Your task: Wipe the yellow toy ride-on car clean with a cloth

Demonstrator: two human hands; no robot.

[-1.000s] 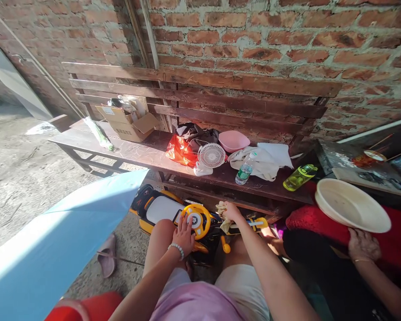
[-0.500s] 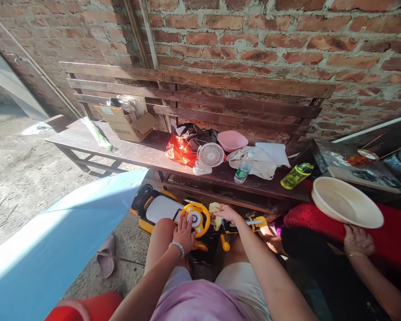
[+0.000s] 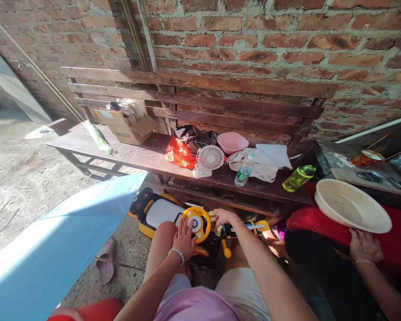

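A yellow toy steering wheel [image 3: 205, 218] with a white and grey hub belongs to a ride-on toy car [image 3: 163, 212] in front of my knees. My left hand [image 3: 184, 243], with a beaded bracelet at the wrist, lies over the wheel's left side with its fingers stretched out. At the wheel's right edge my right hand [image 3: 223, 216] is closed on a pale yellowish cloth [image 3: 218, 230], bunched and partly hidden under the fingers. Right of that hand is a yellow and black part with a handle [image 3: 226, 252].
A wooden bench [image 3: 137, 157] bears a cardboard box [image 3: 127, 129], fan [image 3: 210, 158], pink basin [image 3: 233, 142], bottle [image 3: 243, 171] and green bottle [image 3: 299, 178]. A blue umbrella [image 3: 70, 232] fills the left. Another person's hand [image 3: 366, 245] is by a cream basin [image 3: 354, 207].
My right hand has shifted slightly left and closed more tightly around the cloth at the wheel's edge. My left hand stays on the wheel. The view has tilted slightly.
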